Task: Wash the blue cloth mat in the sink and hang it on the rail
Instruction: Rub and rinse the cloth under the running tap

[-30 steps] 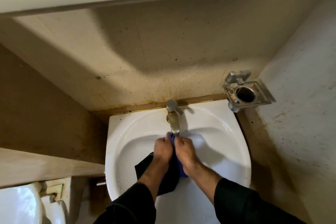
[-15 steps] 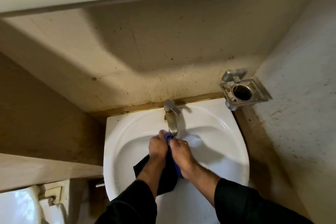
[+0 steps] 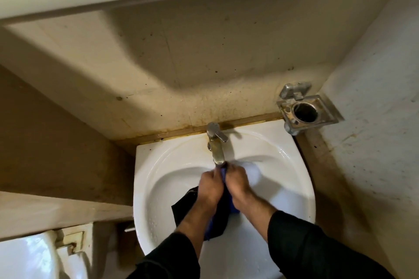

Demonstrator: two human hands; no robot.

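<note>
A: Black sleeves are seen nearest, and just beyond them the blue cloth mat [image 3: 223, 217], bunched and hanging down into the white sink [image 3: 292, 179]. How is it held?

B: It is gripped from both sides. The left hand [image 3: 209, 184] is curled round the left of the bunch, and the right hand [image 3: 237, 182] is curled round the right; the knuckles are pressed close together, with a strip of blue pinched between them directly under the tap [image 3: 216, 152].

A: What risk is judged likely from here?

B: Whether water is running cannot be told. If it is, splashing over the near rim could be caused by rubbing so close to the spout, and the sleeves could be wetted. The knuckles could also be knocked against the spout tip, since it is almost touched.

A: And farther back?

B: A metal holder [image 3: 306, 111] is fixed to the far right wall, well apart from the hands. No rail is seen, so the mat would be carried dripping, and the floor could be wetted unless it is wrung first.
</note>
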